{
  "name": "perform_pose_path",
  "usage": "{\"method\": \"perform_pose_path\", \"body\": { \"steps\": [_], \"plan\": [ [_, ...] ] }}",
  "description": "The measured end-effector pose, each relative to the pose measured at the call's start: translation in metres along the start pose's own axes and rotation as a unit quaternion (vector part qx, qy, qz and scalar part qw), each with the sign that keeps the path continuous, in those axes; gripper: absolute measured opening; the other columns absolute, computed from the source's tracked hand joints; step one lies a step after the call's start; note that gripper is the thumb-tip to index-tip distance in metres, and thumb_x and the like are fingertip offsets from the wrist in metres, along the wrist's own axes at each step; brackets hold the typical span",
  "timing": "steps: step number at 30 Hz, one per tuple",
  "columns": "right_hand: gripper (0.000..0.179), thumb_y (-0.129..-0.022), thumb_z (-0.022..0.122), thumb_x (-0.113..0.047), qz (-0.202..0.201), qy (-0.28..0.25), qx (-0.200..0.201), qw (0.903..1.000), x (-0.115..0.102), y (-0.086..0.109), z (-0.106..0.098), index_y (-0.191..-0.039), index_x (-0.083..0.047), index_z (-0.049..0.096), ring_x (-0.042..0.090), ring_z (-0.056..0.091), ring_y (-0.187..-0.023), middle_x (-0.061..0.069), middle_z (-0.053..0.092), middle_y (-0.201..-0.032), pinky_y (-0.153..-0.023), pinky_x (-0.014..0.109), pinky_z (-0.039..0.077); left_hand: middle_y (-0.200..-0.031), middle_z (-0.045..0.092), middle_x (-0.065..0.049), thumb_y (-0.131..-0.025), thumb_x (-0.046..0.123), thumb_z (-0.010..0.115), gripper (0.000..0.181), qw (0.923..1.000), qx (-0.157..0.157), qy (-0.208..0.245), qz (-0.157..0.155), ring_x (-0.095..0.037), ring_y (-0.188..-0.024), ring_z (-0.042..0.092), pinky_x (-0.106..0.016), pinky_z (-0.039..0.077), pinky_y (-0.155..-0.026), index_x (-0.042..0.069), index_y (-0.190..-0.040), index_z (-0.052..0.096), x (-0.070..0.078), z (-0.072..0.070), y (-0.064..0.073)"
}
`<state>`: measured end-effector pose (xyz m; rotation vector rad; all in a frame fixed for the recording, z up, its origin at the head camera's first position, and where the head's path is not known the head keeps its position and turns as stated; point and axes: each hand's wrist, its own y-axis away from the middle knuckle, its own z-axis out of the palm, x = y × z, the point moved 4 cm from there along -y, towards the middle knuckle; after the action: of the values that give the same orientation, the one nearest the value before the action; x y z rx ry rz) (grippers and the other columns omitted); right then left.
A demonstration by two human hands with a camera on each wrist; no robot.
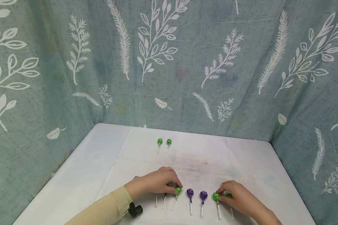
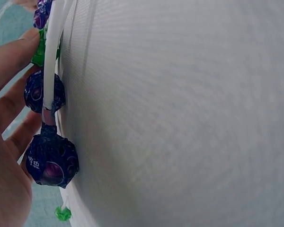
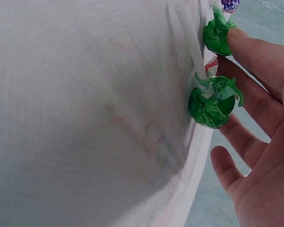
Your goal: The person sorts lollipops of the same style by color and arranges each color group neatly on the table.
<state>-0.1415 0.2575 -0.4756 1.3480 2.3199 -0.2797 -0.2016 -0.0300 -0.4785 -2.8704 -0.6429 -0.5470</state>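
My left hand (image 1: 161,181) pinches the head of a green lollipop (image 1: 178,190) between thumb and fingers, its white stick pointing toward me. Two dark blue lollipops (image 2: 51,161) lie beside it under that hand; in the head view mostly their sticks show. To the right, my right hand (image 1: 239,198) pinches another green lollipop (image 1: 216,196) by its head. One more green lollipop (image 3: 212,103) lies under the right hand's fingers, partly hidden in the head view. Between the hands are two purple lollipops, one (image 1: 190,192) left of the other (image 1: 203,195).
Two green lollipops, one (image 1: 160,141) beside the other (image 1: 169,142), lie farther back on the white-covered table (image 1: 214,156). A leaf-patterned curtain (image 1: 180,68) encloses the back and sides. A black object (image 1: 135,210) sits by the left wrist.
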Motion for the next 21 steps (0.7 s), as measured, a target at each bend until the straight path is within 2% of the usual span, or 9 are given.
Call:
{"method": "perform_pose_path", "body": {
  "steps": [7,15,21],
  "plan": [
    [0.014,-0.080,0.066,-0.036,-0.001,-0.003,-0.003,1.0000,0.0003,-0.0005,0.0003,-0.094,-0.035,0.063,0.016,0.052,-0.105,-0.027,0.056,-0.088,-0.086,0.040,0.043,-0.100,0.054,0.031,-0.082,0.049,0.058,0.029,0.9999,-0.003,0.010,0.001,0.002,-0.102,0.043,-0.034,0.035,-0.088,0.036,-0.107,0.064,0.0007,-0.0007,0.0005],
    [0.014,-0.080,0.066,-0.037,0.011,-0.004,-0.003,0.9999,0.0017,-0.0005,0.0012,-0.093,-0.035,0.063,0.017,0.052,-0.104,-0.027,0.056,-0.088,-0.086,0.041,0.043,-0.098,0.054,0.033,-0.082,0.049,0.059,0.029,0.9999,-0.005,0.012,-0.008,0.003,-0.100,0.043,-0.031,0.034,-0.088,0.036,-0.107,0.064,0.0021,-0.0038,-0.0015],
    [0.014,-0.080,0.065,-0.039,0.003,-0.010,-0.002,0.9999,0.0011,0.0000,0.0007,-0.094,-0.035,0.063,0.013,0.052,-0.101,-0.026,0.056,-0.089,-0.083,0.037,0.045,-0.099,0.053,0.033,-0.082,0.049,0.059,0.030,0.9995,-0.008,0.020,-0.022,0.003,-0.101,0.042,-0.032,0.033,-0.089,0.036,-0.108,0.064,-0.0007,-0.0082,-0.0028]
  ]
}}
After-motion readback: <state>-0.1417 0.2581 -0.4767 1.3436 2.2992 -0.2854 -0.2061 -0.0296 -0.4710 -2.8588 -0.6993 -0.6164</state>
